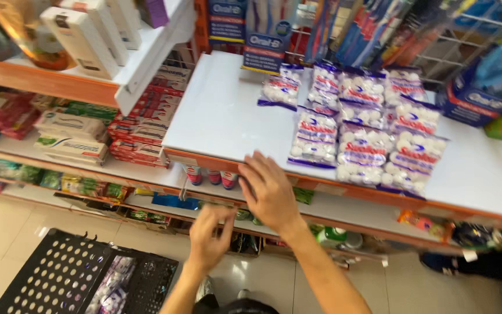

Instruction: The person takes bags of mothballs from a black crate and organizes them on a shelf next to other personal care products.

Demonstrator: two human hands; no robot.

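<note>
**Hands at the shelf lip, cotton-ball bags just past the fingertips**

The white shelf (222, 116) is taking up most of the view — a flat, glossy board with an orange front edge, running out ahead of both hands. The right hand (269, 192) is resting palm-down on that front edge, fingers spread wide and holding nothing. Just beyond and to the right of its fingertips, the bags of cotton balls (367, 116) are lying in loose overlapping rows — soft, crinkly clear plastic with purple print, lumpy with white puffs. The nearest bag (315, 138) is sitting barely past the fingers, not touching as far as I can tell.

The left hand (209, 237) is hovering lower, below the shelf lip, fingers loosely curled and empty, though it's a bit blurred.

My take: those bags are looking slippery and squashy, so a light pinch at a corner seam is probably working better than a squeeze in the middle.

Down below the left hand, a black perforated basket (53, 273) is sitting on the floor, hard plastic with round holes, a few small packets (111, 285) inside.
</note>
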